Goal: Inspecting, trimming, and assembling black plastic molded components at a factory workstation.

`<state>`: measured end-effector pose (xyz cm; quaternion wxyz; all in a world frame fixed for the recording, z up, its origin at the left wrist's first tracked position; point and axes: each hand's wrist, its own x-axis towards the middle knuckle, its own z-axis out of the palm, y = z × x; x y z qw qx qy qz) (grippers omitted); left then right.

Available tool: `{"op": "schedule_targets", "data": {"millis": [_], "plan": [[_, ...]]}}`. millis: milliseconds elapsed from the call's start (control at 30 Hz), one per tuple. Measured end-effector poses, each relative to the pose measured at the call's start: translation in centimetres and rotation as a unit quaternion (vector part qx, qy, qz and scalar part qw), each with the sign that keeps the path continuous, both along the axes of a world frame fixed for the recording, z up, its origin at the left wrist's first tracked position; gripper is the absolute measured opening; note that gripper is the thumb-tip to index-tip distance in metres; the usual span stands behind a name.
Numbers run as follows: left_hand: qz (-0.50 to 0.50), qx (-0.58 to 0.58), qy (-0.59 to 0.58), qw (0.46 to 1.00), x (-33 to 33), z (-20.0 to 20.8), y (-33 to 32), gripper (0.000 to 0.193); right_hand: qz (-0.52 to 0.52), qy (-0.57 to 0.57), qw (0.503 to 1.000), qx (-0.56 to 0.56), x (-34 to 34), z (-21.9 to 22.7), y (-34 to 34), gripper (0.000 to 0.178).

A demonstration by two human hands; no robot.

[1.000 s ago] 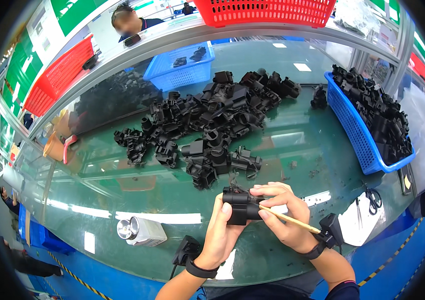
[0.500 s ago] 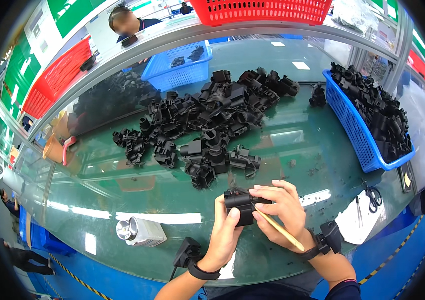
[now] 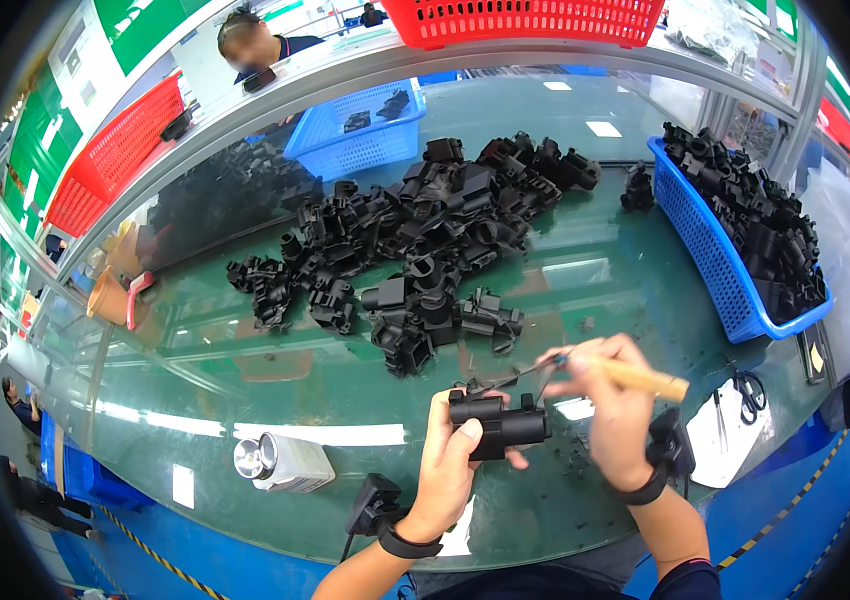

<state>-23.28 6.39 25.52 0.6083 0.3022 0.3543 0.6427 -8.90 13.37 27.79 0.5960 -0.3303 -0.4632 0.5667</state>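
Observation:
A black moulded plastic part [image 3: 505, 425] with a round tube-like body sits in my left hand [image 3: 445, 460], the thumb pressed on its near side and the fingers wrapped behind it. Up and to the right of that part is my right hand [image 3: 617, 425], slightly blurred. Its fingers are closed round a wooden-handled tool [image 3: 640, 376], whose pale handle points right. A thin dark end of the tool reaches left above the part; its exact shape, and whether it touches, I cannot tell. Beyond both hands lies a large pile of similar black parts [image 3: 435, 215].
A blue basket [image 3: 705, 260] full of black parts stands at the right, another blue basket [image 3: 355, 150] at the back. Scissors [image 3: 748, 398] lie near white paper [image 3: 710, 455] at the right edge. A metal can [image 3: 290, 463] stands left. Overhead runs a metal rail [image 3: 335, 72].
My right hand has lifted the tool off the part and moved up and right, its handle swinging round to point right. The left hand keeps the part almost in place.

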Motion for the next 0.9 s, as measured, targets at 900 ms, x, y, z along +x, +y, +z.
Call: {"op": "schedule_targets", "data": {"millis": [900], "plan": [[0.112, 0.038, 0.076, 0.99, -0.6, 0.2, 0.2, 0.038, 0.137, -0.14, 0.973, 0.118, 0.3, -0.6, 0.1, 0.009]]}}
